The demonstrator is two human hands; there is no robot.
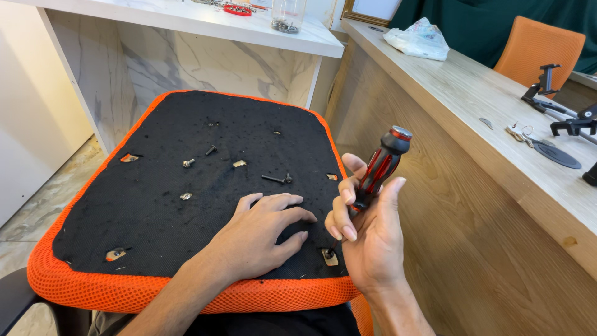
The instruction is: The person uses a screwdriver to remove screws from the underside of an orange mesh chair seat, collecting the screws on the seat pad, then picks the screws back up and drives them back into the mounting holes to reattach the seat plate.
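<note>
An upturned chair seat (155,186) with a black fabric underside and an orange mesh rim lies in front of me. My left hand (264,233) rests flat on the black fabric near its front right corner, fingers apart. My right hand (367,233) grips a red and black screwdriver (380,168), tilted, with its tip down at the mounting hole (328,255) in that corner. Loose bolts lie on the fabric: a long black one (276,180), a short black one (211,150) and a silver one (188,163).
A wooden desk (472,118) runs along the right, carrying a white plastic bag (420,38), keys (519,132) and black brackets (563,115). A white marble-patterned desk (186,56) stands behind the seat with a glass jar (287,15) on top. An orange chair (538,53) sits far right.
</note>
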